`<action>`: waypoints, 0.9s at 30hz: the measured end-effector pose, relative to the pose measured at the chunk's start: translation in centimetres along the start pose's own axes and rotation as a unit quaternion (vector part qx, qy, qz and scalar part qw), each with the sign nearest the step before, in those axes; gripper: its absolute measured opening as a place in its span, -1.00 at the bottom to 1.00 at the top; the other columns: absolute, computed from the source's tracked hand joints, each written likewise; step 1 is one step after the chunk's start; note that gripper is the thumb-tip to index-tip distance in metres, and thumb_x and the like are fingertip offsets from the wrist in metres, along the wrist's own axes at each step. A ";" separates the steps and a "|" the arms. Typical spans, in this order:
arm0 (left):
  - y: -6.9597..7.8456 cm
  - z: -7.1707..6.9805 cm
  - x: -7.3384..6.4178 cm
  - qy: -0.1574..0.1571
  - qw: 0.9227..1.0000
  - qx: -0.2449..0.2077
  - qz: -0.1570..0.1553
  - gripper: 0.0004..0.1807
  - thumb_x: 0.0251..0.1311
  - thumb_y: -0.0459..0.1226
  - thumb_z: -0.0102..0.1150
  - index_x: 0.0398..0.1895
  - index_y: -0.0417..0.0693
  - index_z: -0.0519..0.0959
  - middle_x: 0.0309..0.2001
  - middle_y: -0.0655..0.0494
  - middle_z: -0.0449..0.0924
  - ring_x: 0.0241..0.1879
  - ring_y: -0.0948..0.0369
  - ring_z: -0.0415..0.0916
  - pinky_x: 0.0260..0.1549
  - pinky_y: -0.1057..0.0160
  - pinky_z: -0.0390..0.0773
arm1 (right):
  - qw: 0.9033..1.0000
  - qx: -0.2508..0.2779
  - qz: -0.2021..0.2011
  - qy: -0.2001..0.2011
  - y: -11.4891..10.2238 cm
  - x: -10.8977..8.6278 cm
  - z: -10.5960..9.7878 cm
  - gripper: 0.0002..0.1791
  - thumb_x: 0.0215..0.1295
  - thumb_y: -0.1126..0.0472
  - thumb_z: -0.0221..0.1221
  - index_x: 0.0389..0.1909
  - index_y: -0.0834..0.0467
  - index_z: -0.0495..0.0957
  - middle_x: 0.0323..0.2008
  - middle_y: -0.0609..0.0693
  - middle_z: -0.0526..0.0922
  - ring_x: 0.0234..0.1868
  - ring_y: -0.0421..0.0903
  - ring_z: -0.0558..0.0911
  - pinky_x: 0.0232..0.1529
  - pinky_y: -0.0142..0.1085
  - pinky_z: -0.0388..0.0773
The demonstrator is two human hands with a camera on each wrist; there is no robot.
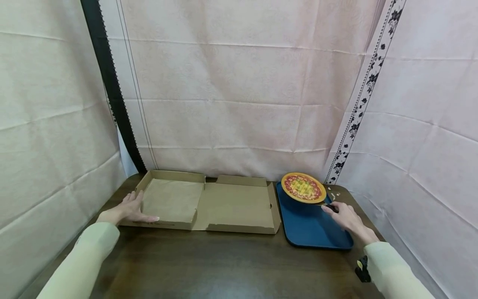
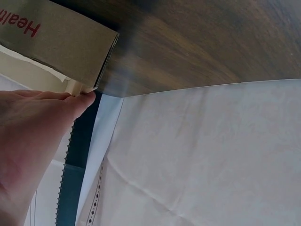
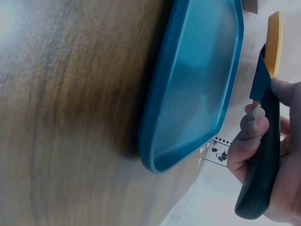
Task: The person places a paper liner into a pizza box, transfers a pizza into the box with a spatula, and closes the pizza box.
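My right hand (image 1: 345, 216) grips the black handle (image 3: 264, 162) of a pizza server, its fingers curled round it. On the server's dark blade (image 3: 261, 79) rests a round pizza (image 1: 303, 187) with a yellow crust, red topping and yellow-green strips, raised over the far end of a blue tray (image 1: 313, 226). At the left, my left hand (image 1: 131, 207) lies on the near left corner of an open cardboard pizza box (image 1: 239, 205), thumb stretched along the front wall. The left wrist view shows fingertips right at the corner of the box's printed wall (image 2: 61, 40).
Brown paper (image 1: 171, 199) lines the box's left half; its lid lies folded out to the right, near the tray. Small white bits (image 1: 333, 194) lie behind the tray. A black object (image 1: 362, 270) sits near my right sleeve. Cloth curtains (image 1: 231, 104) surround the wooden table (image 1: 209, 265).
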State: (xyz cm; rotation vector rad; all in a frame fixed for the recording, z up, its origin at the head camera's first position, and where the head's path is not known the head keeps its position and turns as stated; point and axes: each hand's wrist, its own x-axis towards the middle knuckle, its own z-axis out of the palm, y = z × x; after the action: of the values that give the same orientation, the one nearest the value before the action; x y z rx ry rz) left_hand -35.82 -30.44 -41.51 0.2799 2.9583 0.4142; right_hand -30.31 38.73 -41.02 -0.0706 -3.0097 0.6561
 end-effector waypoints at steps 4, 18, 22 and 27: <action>0.2 -0.1 0.0 0.000 1.000 0.004 -0.001 0.47 -0.16 0.37 0.29 0.40 -0.60 -0.20 0.33 -0.77 -0.29 0.34 -0.57 -0.28 0.25 -0.47 -0.04 | 0.999 -0.024 -0.018 0.010 -0.5 0.5 -0.1 -0.12 0.37 -0.33 -0.08 0.27 0.42 0.34 0.18 0.48 0.44 -0.05 0.28 0.59 -0.09 0.14 0.52; 0.3 -0.3 0.0 -0.014 1.000 0.012 -0.010 0.47 -0.14 0.38 0.26 0.40 -0.61 -0.23 0.34 -0.77 -0.32 0.35 -0.56 -0.30 0.26 -0.46 -0.04 | 0.999 -0.021 -0.030 -0.002 -2.6 1.8 0.2 -0.12 0.38 -0.33 -0.10 0.30 0.40 0.31 0.26 0.48 0.35 0.25 0.43 0.35 0.07 0.33 0.37; 0.3 -0.2 0.0 -0.013 1.000 0.016 -0.009 0.46 -0.13 0.38 0.26 0.39 -0.62 -0.21 0.34 -0.76 -0.30 0.35 -0.56 -0.28 0.26 -0.45 -0.03 | 0.999 -0.020 -0.036 -0.001 -3.1 2.0 0.4 -0.14 0.38 -0.32 -0.08 0.29 0.39 0.34 0.24 0.46 0.39 0.25 0.41 0.36 0.05 0.32 0.39; 0.6 -0.4 0.0 -0.018 1.000 0.015 -0.011 0.47 -0.14 0.39 0.26 0.40 -0.61 -0.21 0.35 -0.75 -0.31 0.35 -0.55 -0.30 0.27 -0.45 -0.02 | 0.999 -0.014 -0.041 -0.004 -3.4 2.2 0.4 -0.16 0.38 -0.31 -0.07 0.29 0.38 0.35 0.25 0.44 0.38 0.25 0.41 0.34 0.07 0.32 0.36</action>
State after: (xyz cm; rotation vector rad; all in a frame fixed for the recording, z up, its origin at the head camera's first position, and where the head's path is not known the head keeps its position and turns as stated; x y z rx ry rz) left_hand -35.75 -29.99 -40.97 0.2554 2.9308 0.3582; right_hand -32.66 35.56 -39.86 0.0543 -3.0108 0.6094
